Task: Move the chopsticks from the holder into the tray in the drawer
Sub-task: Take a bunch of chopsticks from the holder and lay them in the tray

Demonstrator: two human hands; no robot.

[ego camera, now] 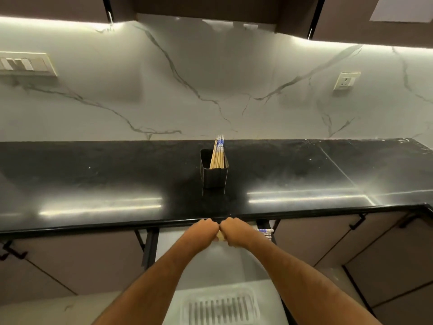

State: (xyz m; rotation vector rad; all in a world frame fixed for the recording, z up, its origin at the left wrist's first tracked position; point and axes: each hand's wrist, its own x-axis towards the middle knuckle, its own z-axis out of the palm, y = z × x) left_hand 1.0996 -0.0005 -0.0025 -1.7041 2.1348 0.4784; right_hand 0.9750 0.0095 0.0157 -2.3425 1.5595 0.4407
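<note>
Head view: black holder (214, 171) stands upright on the dark countertop (93, 184), well back from the front edge, w/ a batch of chopsticks (218, 153) leaning in its right half, patterned ends up. Below the counter edge the drawer (234, 259) is open. Left hand (205, 229) and right hand (232, 232) meet knuckle-to-knuckle over the drawer's rear, both w/ fingers curled; a pale sliver shows between them, prob. a bundle of chopsticks held horizontally, though the exact grip is hidden from above. More patterned ends (266, 233) protrude just right of the right hand, apparently part of the same bundle or already laid in the tray; cannot tell which. The tray itself is not clearly resolvable. A slotted white grid (221, 306) lies nearer the camera. Step in hand, as judged: placing one batch in the drawer, w/ approx. half the job left. Next move calls for lowering the bundle level, releasing both hands, then reaching back up to the holder for the remainder.
</note>
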